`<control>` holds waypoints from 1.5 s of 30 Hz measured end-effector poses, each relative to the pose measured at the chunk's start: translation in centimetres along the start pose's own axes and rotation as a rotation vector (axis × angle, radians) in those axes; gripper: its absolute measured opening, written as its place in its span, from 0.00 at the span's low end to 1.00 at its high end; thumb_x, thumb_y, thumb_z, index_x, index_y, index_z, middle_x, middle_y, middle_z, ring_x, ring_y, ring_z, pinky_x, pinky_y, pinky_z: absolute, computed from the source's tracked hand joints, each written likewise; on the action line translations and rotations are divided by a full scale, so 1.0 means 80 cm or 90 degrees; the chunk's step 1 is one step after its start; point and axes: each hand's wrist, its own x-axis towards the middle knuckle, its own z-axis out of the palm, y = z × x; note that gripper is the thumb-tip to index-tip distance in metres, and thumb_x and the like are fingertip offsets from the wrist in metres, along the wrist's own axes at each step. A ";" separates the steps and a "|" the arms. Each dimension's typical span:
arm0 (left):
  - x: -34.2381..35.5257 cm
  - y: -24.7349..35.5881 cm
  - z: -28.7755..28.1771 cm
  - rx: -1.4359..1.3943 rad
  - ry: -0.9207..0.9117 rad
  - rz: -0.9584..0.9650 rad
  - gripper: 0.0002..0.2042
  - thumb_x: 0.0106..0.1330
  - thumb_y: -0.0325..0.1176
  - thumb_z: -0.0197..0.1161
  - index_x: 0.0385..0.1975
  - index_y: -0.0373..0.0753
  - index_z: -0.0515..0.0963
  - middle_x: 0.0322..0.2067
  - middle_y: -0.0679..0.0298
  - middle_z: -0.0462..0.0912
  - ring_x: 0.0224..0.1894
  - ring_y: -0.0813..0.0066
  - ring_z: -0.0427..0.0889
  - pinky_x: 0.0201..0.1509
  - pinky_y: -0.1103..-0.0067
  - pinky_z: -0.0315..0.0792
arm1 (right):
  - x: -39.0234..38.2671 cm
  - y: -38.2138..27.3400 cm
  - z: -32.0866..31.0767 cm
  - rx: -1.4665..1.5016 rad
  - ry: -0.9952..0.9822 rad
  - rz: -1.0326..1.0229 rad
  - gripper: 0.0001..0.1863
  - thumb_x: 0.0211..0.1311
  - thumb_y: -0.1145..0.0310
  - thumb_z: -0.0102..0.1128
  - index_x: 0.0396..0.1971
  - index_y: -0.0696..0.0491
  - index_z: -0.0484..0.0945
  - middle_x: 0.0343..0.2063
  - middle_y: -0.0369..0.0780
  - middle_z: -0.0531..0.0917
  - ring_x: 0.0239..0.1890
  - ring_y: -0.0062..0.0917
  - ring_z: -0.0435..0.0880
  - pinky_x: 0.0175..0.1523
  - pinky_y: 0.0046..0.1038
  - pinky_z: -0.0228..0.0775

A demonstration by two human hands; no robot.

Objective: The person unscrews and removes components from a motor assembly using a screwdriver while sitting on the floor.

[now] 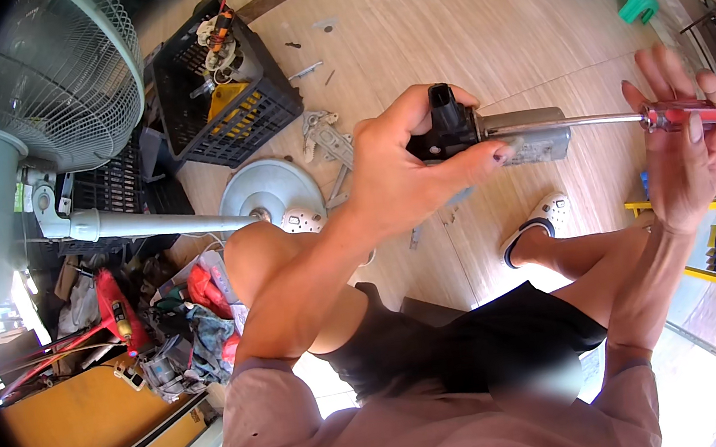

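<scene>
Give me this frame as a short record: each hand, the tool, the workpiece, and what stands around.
Left hand: gripping a motor unit by its black end
Right hand: holding a red-handled screwdriver, several fingers extended
Tool position: shaft lies across the unit's grey metal body; tip contact unclear
Workpiece support: held above the floor
Surroundings: standing fan at left; black crate of mixed parts ahead-left

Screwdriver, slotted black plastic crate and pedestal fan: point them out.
Screwdriver [600,120], head view: on the metal shaft.
Slotted black plastic crate [257,127], head view: on the near side wall.
Pedestal fan [161,223], head view: on the pole.
</scene>
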 end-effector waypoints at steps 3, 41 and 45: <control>-0.001 -0.001 0.000 -0.004 0.006 -0.032 0.19 0.53 0.23 0.76 0.44 0.32 0.77 0.30 0.69 0.82 0.32 0.87 0.78 0.35 0.87 0.72 | 0.005 -0.002 0.015 0.144 0.099 -0.004 0.21 0.70 0.66 0.58 0.58 0.53 0.66 0.47 0.50 0.81 0.42 0.35 0.85 0.52 0.37 0.76; -0.001 -0.007 -0.005 0.019 -0.001 0.037 0.19 0.53 0.31 0.78 0.40 0.34 0.76 0.27 0.65 0.85 0.29 0.89 0.80 0.31 0.87 0.74 | -0.014 0.013 -0.041 -0.034 -0.009 0.080 0.15 0.67 0.62 0.61 0.45 0.55 0.69 0.41 0.50 0.81 0.37 0.30 0.82 0.40 0.30 0.77; 0.007 0.005 -0.010 0.064 0.010 0.031 0.19 0.52 0.24 0.77 0.43 0.33 0.77 0.28 0.68 0.83 0.31 0.87 0.79 0.34 0.87 0.72 | -0.009 0.019 -0.014 0.116 -0.021 0.050 0.21 0.69 0.69 0.57 0.59 0.53 0.66 0.51 0.55 0.78 0.54 0.42 0.80 0.57 0.38 0.76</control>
